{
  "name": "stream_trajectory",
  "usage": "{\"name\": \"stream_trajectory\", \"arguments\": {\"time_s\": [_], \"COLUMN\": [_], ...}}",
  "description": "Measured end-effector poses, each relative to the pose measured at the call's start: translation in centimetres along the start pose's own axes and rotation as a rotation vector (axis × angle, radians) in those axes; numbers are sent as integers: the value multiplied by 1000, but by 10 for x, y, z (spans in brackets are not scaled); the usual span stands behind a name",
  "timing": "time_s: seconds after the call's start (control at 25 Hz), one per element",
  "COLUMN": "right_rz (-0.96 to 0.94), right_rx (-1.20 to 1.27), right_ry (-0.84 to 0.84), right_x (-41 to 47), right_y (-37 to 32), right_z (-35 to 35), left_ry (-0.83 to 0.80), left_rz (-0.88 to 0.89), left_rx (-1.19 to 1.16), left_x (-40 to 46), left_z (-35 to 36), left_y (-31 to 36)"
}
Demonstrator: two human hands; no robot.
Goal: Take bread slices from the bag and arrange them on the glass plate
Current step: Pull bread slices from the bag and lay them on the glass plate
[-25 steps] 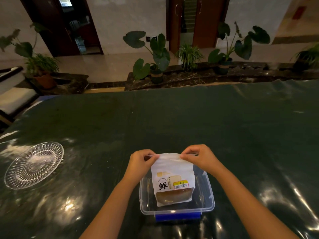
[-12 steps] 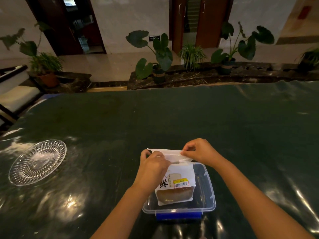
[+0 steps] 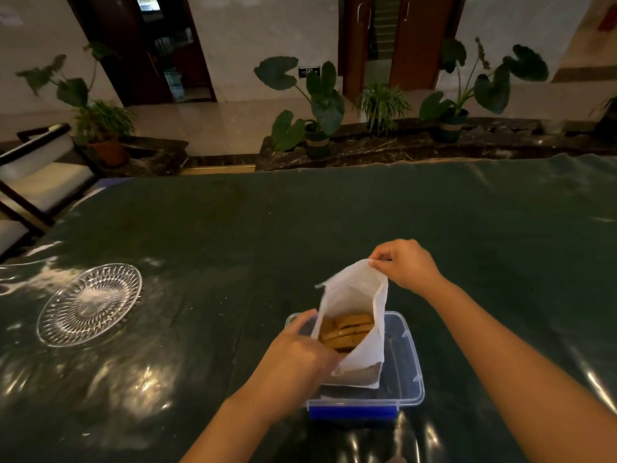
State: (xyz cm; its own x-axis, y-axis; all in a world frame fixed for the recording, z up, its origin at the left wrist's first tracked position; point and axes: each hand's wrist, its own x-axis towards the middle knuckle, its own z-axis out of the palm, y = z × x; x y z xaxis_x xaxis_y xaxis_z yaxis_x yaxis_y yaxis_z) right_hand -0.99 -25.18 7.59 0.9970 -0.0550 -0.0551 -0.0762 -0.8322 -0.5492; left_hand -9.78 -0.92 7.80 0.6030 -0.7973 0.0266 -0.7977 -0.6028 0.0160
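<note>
A white bread bag [image 3: 364, 295] stands open in a clear plastic box [image 3: 405, 362] with a blue latch, near the table's front edge. Brown bread slices [image 3: 350, 329] show inside its mouth. My right hand [image 3: 405, 265] pinches the far rim of the bag and holds it up. My left hand [image 3: 297, 359] grips the bag's near rim, fingers curled at the opening beside the slices. The glass plate [image 3: 88, 304] lies bare on the table well to the left of both hands.
The table [image 3: 300, 222] has a dark green glossy cover. A chair [image 3: 36, 175] stands off the far left corner. Potted plants [image 3: 317, 105] line a ledge beyond the far edge.
The bag's folded top has been pulled open. My right hand drew its rim up and away, my left hand dropped to the near rim, and the bread slices came into sight.
</note>
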Motion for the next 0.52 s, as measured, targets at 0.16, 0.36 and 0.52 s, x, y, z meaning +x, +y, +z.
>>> {"name": "stream_trajectory", "arguments": {"time_s": [0.16,0.36,0.52], "right_rz": [-62,-514,-466], "right_rx": [-61,-348,-369], "right_ry": [62,-163,-484], "right_x": [-9,-42,-47], "right_y": [-11,-40,-31], "right_z": [2,24,32], "left_ry": [-15,4,-1], "left_rz": [21,-56,-74], "left_rx": [-7,-101,-282], "left_x": [-6,8,26], "left_z": [14,10,-4], "left_y": [12,6,-9]}}
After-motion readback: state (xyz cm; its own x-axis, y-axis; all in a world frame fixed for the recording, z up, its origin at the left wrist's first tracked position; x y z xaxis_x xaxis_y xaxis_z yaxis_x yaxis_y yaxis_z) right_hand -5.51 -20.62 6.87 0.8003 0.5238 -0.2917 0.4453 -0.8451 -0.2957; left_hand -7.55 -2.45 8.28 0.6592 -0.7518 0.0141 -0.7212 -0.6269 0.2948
